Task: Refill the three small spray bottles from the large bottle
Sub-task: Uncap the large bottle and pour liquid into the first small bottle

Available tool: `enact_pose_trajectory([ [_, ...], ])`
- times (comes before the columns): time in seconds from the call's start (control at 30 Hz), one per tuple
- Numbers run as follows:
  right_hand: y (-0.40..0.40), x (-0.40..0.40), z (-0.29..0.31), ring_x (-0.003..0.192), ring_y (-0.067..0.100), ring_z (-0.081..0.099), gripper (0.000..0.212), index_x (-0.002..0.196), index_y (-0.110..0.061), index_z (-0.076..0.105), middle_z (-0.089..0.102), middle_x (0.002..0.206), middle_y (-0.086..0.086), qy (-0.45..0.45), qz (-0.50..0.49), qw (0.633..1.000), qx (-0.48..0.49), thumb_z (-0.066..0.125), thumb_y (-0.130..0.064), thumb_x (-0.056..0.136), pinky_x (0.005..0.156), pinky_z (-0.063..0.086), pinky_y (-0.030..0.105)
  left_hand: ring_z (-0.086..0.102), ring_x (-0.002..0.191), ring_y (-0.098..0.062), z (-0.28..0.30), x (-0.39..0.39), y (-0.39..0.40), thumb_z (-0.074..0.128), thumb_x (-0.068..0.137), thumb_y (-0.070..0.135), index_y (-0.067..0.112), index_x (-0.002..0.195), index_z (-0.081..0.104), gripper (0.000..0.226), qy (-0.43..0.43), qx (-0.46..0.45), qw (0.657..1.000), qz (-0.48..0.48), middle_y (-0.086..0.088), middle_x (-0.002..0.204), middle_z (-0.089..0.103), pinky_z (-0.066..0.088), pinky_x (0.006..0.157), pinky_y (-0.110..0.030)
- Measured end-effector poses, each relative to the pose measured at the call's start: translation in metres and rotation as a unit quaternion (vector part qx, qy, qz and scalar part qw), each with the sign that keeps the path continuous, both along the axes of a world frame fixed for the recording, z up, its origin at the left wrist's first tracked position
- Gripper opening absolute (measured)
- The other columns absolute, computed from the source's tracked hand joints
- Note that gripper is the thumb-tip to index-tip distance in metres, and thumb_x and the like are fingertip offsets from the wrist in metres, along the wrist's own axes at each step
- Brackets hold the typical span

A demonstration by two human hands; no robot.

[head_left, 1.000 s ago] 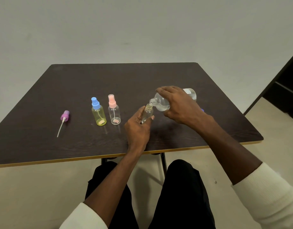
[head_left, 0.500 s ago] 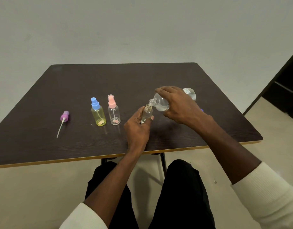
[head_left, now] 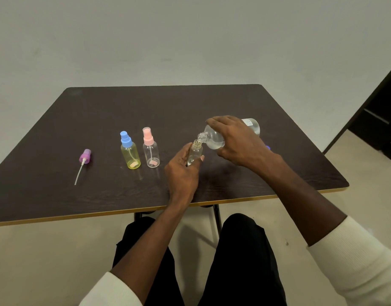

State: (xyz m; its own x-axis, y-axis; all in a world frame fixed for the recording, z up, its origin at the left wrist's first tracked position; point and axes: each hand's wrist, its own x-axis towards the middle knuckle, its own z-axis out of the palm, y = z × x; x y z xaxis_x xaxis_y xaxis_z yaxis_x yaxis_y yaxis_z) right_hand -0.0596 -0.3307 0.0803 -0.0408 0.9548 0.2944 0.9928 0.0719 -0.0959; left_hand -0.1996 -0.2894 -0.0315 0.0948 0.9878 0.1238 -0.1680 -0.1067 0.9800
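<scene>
My left hand point(head_left: 182, 173) grips a small clear bottle point(head_left: 195, 152) with no cap, upright near the table's middle. My right hand point(head_left: 238, 140) holds the large clear bottle point(head_left: 214, 139) tipped on its side, its open neck right over the small bottle's mouth. Liquid sits in the large bottle. A yellow spray bottle with a blue cap point(head_left: 130, 151) and a clear spray bottle with a pink cap point(head_left: 150, 149) stand side by side to the left. A purple spray head with its dip tube point(head_left: 84, 161) lies further left on the table.
The dark wooden table point(head_left: 146, 107) has a light edge strip in front of my knees. A small blue object point(head_left: 267, 147) peeks out behind my right wrist. A dark doorway or cabinet point(head_left: 379, 120) stands at the right.
Almost nothing differs: both hands hold the same pouring pose, with the large bottle's neck staying over the small bottle.
</scene>
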Motion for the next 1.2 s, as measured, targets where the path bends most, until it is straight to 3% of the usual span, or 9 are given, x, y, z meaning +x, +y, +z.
enact_pose_trajectory([
  [0.3, -0.0007, -0.0008, 0.0012, 0.135, 0.027, 0.041, 0.077, 0.145, -0.013, 0.043, 0.047, 0.146, 0.007, -0.002, 0.000, 1.000, 0.000, 0.077, -0.014, 0.076, 0.111, 0.030, 0.038, 0.071, 0.111, -0.012, 0.0046, -0.0011, -0.0037, 0.079, 0.084, 0.004, 0.014, 0.128, 0.068, 0.047, 0.002, 0.012, 1.000, 0.005, 0.003, 0.115, 0.076, 0.054, 0.104, -0.043],
  [0.43, -0.0006, -0.0008, 0.0009, 0.135, 0.027, 0.041, 0.076, 0.145, -0.013, 0.043, 0.047, 0.146, 0.007, -0.001, 0.001, 1.000, -0.003, 0.077, -0.015, 0.077, 0.111, 0.031, 0.038, 0.072, 0.108, -0.011, 0.0078, -0.0013, -0.0055, 0.078, 0.085, 0.004, 0.043, 0.107, 0.070, 0.046, 0.000, 0.024, 1.000, -0.001, 0.014, 0.107, 0.077, 0.055, 0.102, -0.042],
  [0.5, -0.0005, -0.0011, 0.0010, 0.134, 0.027, 0.041, 0.075, 0.144, -0.013, 0.043, 0.048, 0.146, 0.008, -0.002, 0.000, 1.000, -0.002, 0.077, -0.015, 0.077, 0.111, 0.031, 0.039, 0.072, 0.107, -0.011, 0.0086, -0.0014, -0.0052, 0.078, 0.085, 0.004, 0.049, 0.101, 0.068, 0.049, 0.004, 0.028, 1.000, 0.000, 0.017, 0.104, 0.077, 0.055, 0.101, -0.041],
  [0.93, -0.0016, -0.0020, 0.0026, 0.135, 0.027, 0.041, 0.077, 0.145, -0.013, 0.043, 0.047, 0.147, 0.008, -0.010, 0.000, 1.000, -0.005, 0.077, -0.014, 0.077, 0.111, 0.031, 0.038, 0.071, 0.110, -0.016, 0.0017, -0.0018, -0.0020, 0.078, 0.084, 0.007, 0.013, 0.126, 0.069, 0.043, 0.015, 0.033, 0.999, -0.008, 0.003, 0.114, 0.076, 0.054, 0.102, -0.047],
  [1.2, -0.0003, -0.0005, 0.0022, 0.135, 0.027, 0.040, 0.078, 0.146, -0.014, 0.041, 0.046, 0.148, 0.007, -0.012, 0.000, 1.000, -0.009, 0.077, -0.014, 0.076, 0.112, 0.030, 0.038, 0.071, 0.111, -0.016, 0.0018, -0.0016, -0.0017, 0.078, 0.084, 0.006, 0.015, 0.124, 0.070, 0.042, 0.011, 0.032, 0.999, -0.004, 0.002, 0.115, 0.076, 0.054, 0.102, -0.047],
])
